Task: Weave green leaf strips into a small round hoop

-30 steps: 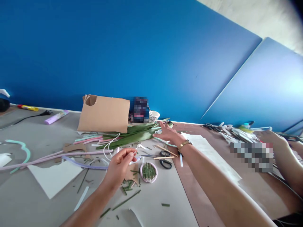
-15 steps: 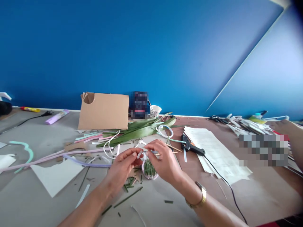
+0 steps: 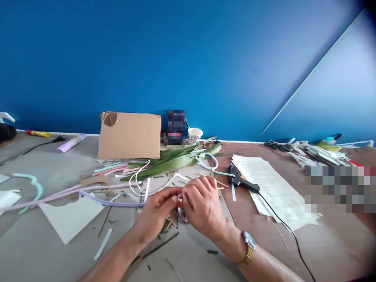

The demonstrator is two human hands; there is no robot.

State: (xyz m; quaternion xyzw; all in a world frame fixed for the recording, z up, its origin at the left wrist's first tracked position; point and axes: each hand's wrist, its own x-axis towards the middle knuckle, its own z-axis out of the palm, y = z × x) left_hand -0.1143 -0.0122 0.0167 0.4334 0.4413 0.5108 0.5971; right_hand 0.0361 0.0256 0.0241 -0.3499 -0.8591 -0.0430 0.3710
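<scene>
My left hand (image 3: 158, 209) is closed, thumb and forefinger pinching a small white strip (image 3: 180, 197). Against it, my right hand (image 3: 204, 203) is curled with its fingertips on the same strip, most of which the fingers hide. Just beneath the hands, a round piece with a pale pink rim (image 3: 182, 219) is partly covered; green bits show inside it. Cut bits of green leaf (image 3: 161, 246) lie scattered on the table below. A wristwatch with a gold band (image 3: 249, 246) is on my right wrist.
Long green leaves (image 3: 173, 158) lie behind the hands, before a cardboard piece (image 3: 129, 135) and a paper cup (image 3: 195, 135). To the right are a black glue gun (image 3: 242, 182) with its cord and printed sheets (image 3: 273, 188). Pastel strips (image 3: 111, 201) and white paper (image 3: 70, 217) lie left.
My right hand has curled further and closed in on the left, covering the strip and much of the round piece. At the far right, the other person's forearm has shifted.
</scene>
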